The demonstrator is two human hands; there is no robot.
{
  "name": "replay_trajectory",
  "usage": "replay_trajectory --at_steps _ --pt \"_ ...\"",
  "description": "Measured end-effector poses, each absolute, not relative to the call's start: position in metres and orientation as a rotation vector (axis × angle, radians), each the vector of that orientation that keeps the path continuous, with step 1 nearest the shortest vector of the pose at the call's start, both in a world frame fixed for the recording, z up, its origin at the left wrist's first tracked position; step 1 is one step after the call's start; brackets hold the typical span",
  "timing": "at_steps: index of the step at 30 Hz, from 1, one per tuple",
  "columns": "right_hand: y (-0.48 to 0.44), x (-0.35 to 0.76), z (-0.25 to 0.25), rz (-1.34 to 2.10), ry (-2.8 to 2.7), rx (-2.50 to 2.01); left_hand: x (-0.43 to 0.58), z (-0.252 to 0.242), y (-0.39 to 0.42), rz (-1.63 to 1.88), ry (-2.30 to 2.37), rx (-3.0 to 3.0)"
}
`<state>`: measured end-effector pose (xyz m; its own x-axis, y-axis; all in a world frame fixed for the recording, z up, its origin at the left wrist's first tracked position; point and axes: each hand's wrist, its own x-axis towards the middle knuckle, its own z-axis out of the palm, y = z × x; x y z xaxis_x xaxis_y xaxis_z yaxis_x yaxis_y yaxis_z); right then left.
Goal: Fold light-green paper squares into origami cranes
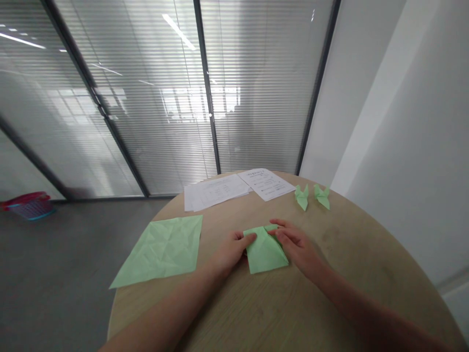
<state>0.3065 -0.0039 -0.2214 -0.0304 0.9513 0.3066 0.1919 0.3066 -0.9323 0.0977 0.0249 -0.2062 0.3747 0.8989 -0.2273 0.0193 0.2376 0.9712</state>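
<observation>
A folded square of light green paper (264, 252) is between my two hands, just above or on the table. My left hand (234, 248) grips its left edge, thumb on top and fingers partly hidden beneath. At the upper right corner, my right hand (294, 244) pinches a flap of the same paper between thumb and fingers; the flap is slightly lifted along a slanting fold. To the left lies a larger unfolded green sheet (166, 247) covered in creases, its lower left corner reaching past the table edge.
Two small green origami figures (302, 197) (322, 196) rest at the back right of the round wooden table (348, 274). Printed white sheets (216, 192) overlap along its far edge. A red and blue basket (31, 205) stands on the floor at left. Glass partitions with blinds rise behind.
</observation>
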Motion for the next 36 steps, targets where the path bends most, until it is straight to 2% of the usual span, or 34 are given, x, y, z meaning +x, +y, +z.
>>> replay_trajectory --at_steps 15,23,28,36 --pt "-0.003 0.294 -0.235 0.939 -1.378 -1.231 0.1 -0.21 0.024 0.69 0.922 1.367" --pt "-0.003 0.297 -0.231 1.208 -1.379 -1.088 0.097 -0.207 0.027 0.862 1.02 1.256" --pt "0.002 0.3 -0.231 1.202 -1.402 -1.173 0.095 -0.206 0.029 0.922 1.118 1.268" --pt "0.002 0.299 -0.232 1.22 -1.396 -1.209 0.097 -0.205 0.025 0.914 0.94 1.248"
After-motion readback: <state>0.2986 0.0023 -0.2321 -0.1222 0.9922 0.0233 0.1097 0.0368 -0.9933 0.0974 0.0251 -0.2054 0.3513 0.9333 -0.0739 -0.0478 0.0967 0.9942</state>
